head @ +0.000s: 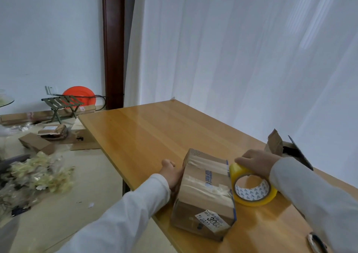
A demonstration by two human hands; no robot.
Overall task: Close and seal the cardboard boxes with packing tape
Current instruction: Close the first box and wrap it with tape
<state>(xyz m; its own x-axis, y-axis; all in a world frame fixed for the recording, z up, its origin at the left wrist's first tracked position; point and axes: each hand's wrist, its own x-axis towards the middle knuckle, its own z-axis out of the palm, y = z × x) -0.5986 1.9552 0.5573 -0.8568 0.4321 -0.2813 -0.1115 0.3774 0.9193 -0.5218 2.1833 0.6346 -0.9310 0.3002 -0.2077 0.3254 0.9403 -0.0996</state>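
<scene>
Taped cardboard box [206,192] sitting at the near left edge of the wooden table [151,128]. Left hand [172,172] pressing flat, fingers relaxed, against the box's left side. Right hand [255,161] curling over the yellow tape roll [252,188], lying just right of the box. Open box [286,148] standing farther right.

The wooden table [147,128] is shiny and yellow-brown. A taped brown box [205,192] sits on it near the edge at 6 o'clock. A yellow tape roll [253,187] lies flat, touching the box at its 3 o'clock side. An open box [286,148] stands at 1 o'clock from the roll. A small shiny thing [317,243], too blurry to tell, lies at 5 o'clock.
</scene>
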